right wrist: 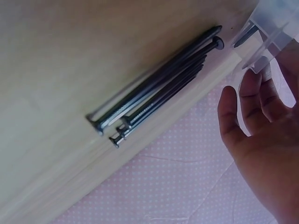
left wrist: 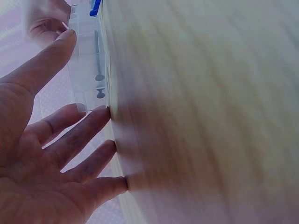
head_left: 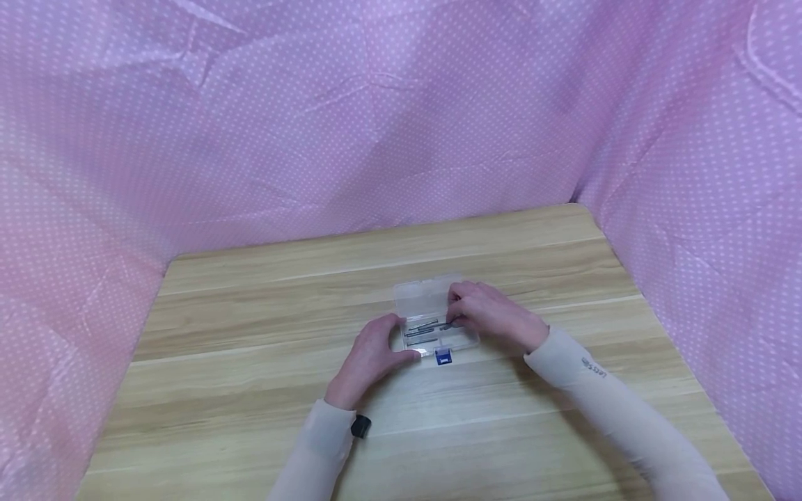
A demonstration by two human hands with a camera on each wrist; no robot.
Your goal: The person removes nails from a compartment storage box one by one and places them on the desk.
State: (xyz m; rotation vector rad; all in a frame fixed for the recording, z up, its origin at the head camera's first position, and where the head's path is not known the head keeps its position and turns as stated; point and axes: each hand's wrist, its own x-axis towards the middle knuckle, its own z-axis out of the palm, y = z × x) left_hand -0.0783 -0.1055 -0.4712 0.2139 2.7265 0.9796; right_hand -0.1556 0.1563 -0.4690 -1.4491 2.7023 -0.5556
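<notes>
The left hand (head_left: 372,348) brackets the left end of the clear plastic box (head_left: 452,341), thumb on the front edge and forefinger at the back corner, holding it between them; the left wrist view shows the other fingers fanned out, tips down on the table (head_left: 250,390). The box lies open on the table, between the two hands. It looks light and fairly stiff, apt to skid if nudged, so the end walls are the place to steady it.

Inside, several nails (head_left: 421,341) lie roughly lengthwise, mostly toward the left. The thin translucent lid (head_left: 422,299) is folded back on the far side; it probably flexes, and its hinge deserves gentle treatment. A blue latch (head_left: 443,357) sticks out at the front.

The right hand (head_left: 491,313) bends over the box's right part, fingertips drawn together near a nail's end; whether they pinch it I cannot tell. In the right wrist view, loose nails (right wrist: 159,84) lie bunched on the wood near the box. Nails should be rigid, smooth and small but dense, likely to roll; mid-shank suits a pinch, clear of the points.
</notes>
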